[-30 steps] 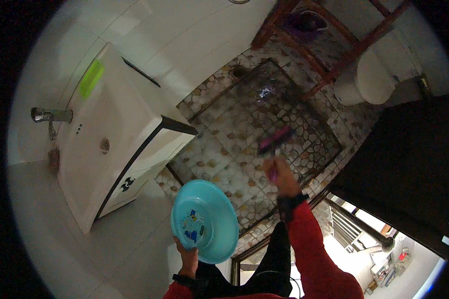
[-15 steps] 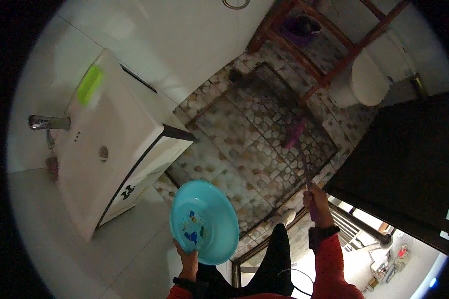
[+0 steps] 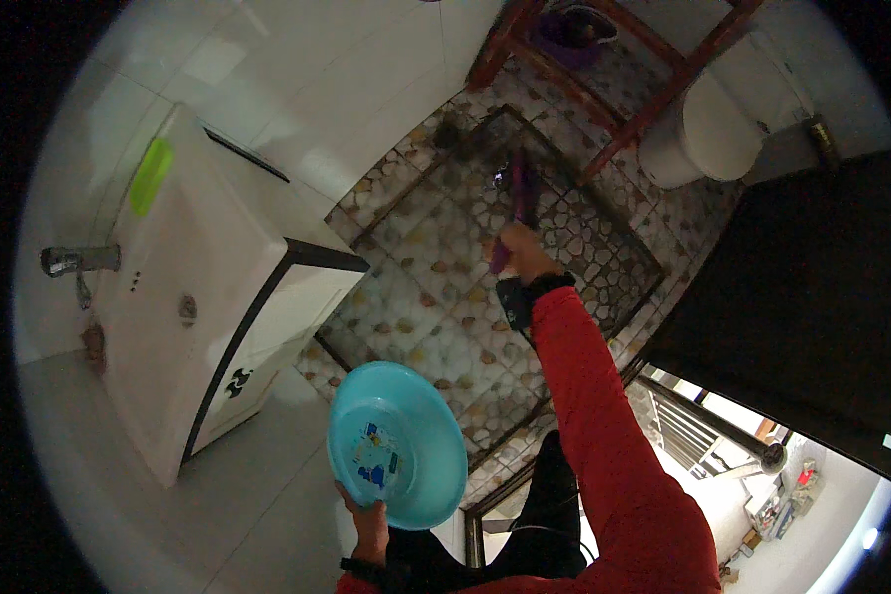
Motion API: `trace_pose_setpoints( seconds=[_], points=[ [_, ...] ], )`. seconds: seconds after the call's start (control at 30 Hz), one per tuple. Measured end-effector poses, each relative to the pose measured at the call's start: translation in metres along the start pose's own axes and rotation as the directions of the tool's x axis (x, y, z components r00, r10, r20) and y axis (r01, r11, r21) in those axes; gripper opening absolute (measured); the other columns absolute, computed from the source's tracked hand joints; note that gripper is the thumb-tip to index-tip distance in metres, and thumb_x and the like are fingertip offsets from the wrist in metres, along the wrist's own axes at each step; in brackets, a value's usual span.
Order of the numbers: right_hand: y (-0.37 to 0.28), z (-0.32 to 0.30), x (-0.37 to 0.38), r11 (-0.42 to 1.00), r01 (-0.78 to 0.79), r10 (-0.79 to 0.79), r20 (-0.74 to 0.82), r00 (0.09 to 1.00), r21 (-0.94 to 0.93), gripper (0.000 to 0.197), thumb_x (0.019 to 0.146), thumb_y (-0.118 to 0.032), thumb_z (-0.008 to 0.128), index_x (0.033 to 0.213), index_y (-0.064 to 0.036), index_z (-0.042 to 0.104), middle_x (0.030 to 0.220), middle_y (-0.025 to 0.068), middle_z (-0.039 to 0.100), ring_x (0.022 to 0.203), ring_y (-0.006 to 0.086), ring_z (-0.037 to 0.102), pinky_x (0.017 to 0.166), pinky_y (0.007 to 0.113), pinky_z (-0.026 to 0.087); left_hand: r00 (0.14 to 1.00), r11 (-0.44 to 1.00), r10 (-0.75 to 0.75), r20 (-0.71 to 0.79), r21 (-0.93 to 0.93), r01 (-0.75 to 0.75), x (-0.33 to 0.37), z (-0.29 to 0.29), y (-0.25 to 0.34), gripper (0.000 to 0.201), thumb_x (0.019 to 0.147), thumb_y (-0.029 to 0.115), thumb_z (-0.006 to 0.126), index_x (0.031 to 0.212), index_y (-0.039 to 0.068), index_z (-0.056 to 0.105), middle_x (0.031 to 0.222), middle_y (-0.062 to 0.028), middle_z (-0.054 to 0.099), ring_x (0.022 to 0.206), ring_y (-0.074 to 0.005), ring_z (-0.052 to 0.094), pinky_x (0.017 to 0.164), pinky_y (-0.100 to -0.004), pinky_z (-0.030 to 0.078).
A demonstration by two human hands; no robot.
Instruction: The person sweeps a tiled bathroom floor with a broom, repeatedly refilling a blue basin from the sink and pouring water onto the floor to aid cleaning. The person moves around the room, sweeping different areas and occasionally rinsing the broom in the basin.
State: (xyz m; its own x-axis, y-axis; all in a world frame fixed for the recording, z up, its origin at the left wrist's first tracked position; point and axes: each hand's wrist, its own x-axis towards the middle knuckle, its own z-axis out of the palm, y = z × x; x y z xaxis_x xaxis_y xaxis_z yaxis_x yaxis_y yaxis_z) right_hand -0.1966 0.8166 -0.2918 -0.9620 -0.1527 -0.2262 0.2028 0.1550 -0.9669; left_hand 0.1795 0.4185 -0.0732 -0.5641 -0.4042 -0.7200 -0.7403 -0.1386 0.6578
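My left hand grips the near-left rim of a light blue plastic basin, tilted so its inside shows. Small cartoon pictures mark the bottom of the basin, and it looks to hold little or nothing else. Stretched out ahead over the pebble-patterned floor, my right hand is closed round a long-handled purple brush. The brush's far end reaches toward a dark, shiny patch of floor; blur and dim light hide whether it touches.
At left stands a white washbasin cabinet with a faucet and a bright green item. Far right are a reddish wooden rack, a purple bucket and a white toilet. A doorway opens at lower right.
My right arm has reached forward and left, carrying the purple brush farther out over the patterned floor. The basin stays in my left hand, nearly unmoved. The view has shifted slightly.
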Motion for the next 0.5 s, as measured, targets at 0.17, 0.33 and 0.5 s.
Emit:
trace_pose_setpoints(
  seconds=[0.17, 0.33, 0.5],
  points=[
    [-0.088, -0.046, -0.038, 0.666, -0.472, 0.566, 0.021, 0.824, 0.578, 0.013, 0.094, -0.018, 0.055, 0.100, -0.0068, 0.054, 0.076, 0.0027, 0.053, 0.066, 0.0145, 0.051, 0.059, 0.030, 0.044, 0.999, 0.996, 0.035, 0.019, -0.083, -0.034, 0.007, -0.013, -0.008, 0.103, 0.078, -0.009, 0.055, 0.156, 0.015, -0.007, 0.155, -0.0151, 0.018, 0.139, -0.0355, 0.028, 0.111, -0.0502, 0.032],
    [-0.059, -0.077, -0.214, 0.645, -0.356, 0.469, 0.017, 0.883, 0.677, 0.019, 0.096, -0.023, 0.055, 0.104, -0.0058, 0.055, 0.087, 0.0055, 0.056, 0.066, 0.0196, 0.053, 0.058, 0.035, 0.047, 0.999, 0.987, 0.036, 0.039, -0.157, -0.030, 0.017, -0.020, -0.011, 0.106, 0.075, -0.003, 0.059, 0.156, 0.014, -0.008, 0.155, -0.0149, 0.020, 0.139, -0.0364, 0.028, 0.111, -0.0509, 0.032],
    [0.009, -0.101, -0.281, 0.491, -0.282, 0.321, 0.130, 0.938, 0.824, 0.030, 0.097, -0.031, 0.056, 0.108, -0.0029, 0.059, 0.110, 0.0101, 0.063, 0.078, 0.0260, 0.059, 0.063, 0.042, 0.051, 0.998, 0.966, 0.005, 0.067, -0.258, 0.012, 0.024, -0.042, -0.036, 0.107, 0.075, 0.005, 0.064, 0.156, 0.015, -0.004, 0.150, -0.0146, 0.027, 0.134, -0.0363, 0.034, 0.107, -0.0516, 0.037]
  ],
)
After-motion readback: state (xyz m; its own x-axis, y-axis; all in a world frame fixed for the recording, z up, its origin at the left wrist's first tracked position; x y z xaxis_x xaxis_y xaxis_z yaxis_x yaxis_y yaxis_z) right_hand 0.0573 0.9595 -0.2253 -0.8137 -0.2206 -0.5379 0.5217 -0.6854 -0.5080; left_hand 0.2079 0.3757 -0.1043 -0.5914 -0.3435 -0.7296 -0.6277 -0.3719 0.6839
